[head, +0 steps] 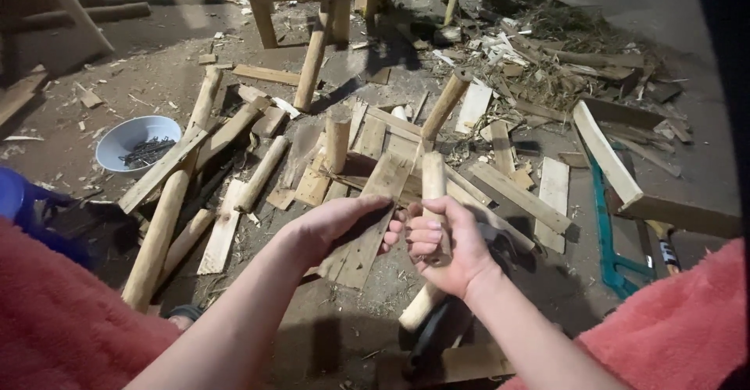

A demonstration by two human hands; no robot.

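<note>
Red fuzzy sleeves (62, 320) fill both bottom corners, and both bare forearms reach up from them to mid-frame. Right hand (445, 245) is wrapped tight around a pale round peg (433, 202), fingers curled fully over it, holding it near upright with its lower end poking out below the wrist. Left hand (340, 222) sits just beside it, fingers bent and laid on a flat rough plank (367, 226); can't tell if it's actually gripping the plank or only resting there, since the fingertips are tucked out of sight.

Plank is splintery sawn wood, the peg smooth and debarked. Around them lies a messy heap of slats (508, 191) and more round pegs, some standing up out of the pile. One long log (168, 210) runs down the left. Further left is a white bowl (137, 141) with dark nails in it. A teal saw (613, 241) lies at right, partly under a board, handle cut off by the sleeve.

Dirt floor (672, 15) opens up at upper right; everything else is clutter. Something dark under the right wrist is too shadowed to make out.
</note>
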